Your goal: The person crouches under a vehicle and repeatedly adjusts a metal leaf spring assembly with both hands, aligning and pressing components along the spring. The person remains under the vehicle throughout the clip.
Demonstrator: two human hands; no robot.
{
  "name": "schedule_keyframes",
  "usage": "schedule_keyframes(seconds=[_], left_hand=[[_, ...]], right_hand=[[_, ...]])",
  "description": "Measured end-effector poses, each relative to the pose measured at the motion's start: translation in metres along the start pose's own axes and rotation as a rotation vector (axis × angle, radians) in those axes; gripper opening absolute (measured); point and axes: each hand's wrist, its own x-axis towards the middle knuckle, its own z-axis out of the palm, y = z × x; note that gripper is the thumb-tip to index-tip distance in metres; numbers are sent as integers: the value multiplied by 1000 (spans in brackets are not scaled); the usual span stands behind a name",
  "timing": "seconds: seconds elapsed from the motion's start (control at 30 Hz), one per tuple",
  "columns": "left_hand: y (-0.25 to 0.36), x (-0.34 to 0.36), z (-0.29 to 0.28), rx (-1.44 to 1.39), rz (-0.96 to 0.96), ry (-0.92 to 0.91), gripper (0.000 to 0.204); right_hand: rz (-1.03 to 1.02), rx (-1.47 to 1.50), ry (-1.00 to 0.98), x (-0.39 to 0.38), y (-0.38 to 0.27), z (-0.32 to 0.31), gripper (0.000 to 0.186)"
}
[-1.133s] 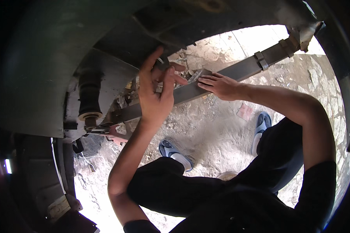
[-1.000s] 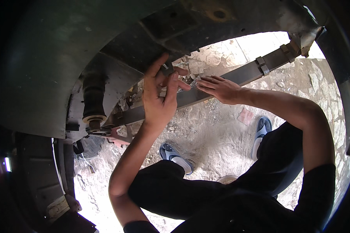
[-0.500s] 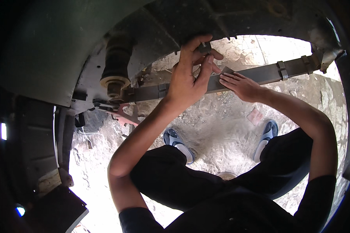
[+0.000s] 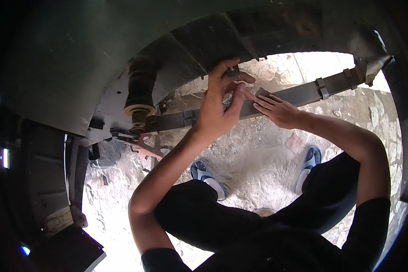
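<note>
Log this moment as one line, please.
left hand: curled at small dark block | right hand: over flat dark piece at long bar | footwear: blue sandals

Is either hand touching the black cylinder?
No, the left hand and right hand are apart from the black cylinder, to its right.

Black shirt (image 4: 258, 258) is worn, seen at bottom centre; one small pale dot is noted on its front. Left sleeve (image 4: 164, 260) (lower left of centre) and right sleeve (image 4: 371, 222) (lower right) are cut short, above the elbow. Black trousers (image 4: 204, 217) are worn. Blue-and-grey slippers (image 4: 198, 171) are worn over pale socks (image 4: 215, 187). Left hand (image 4: 221, 103) and right hand (image 4: 282, 112) are seen bare.
</note>
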Motion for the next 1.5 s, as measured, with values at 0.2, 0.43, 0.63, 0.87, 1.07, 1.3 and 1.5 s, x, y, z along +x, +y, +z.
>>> schedule_keyframes(seconds=[0.2,0.43,0.63,0.87,1.07,1.3,1.5], left_hand=[[-3,-7,1,52,57,10,51],[-5,-9,5,29,44,26,62],[-6,-6,10,-56,7,18,62],[4,-4,8,-124,-64,114,47],[5,-5,6,-120,-109,135,40],[3,-3,6,-144,-98,125,40],[-1,-2,4,-39,-15,76,43]], right_hand=[[-5,43,-9,-4,6,1,54],[13,162,-35,10,-8,7,50],[-48,216,-4,-2,-3,6,50],[595,739,286,26,34,-28,48],[287,261,437,26,22,-35,53],[5,-104,-41,2,5,7,66],[29,-53,-58,2,27,3,64]])
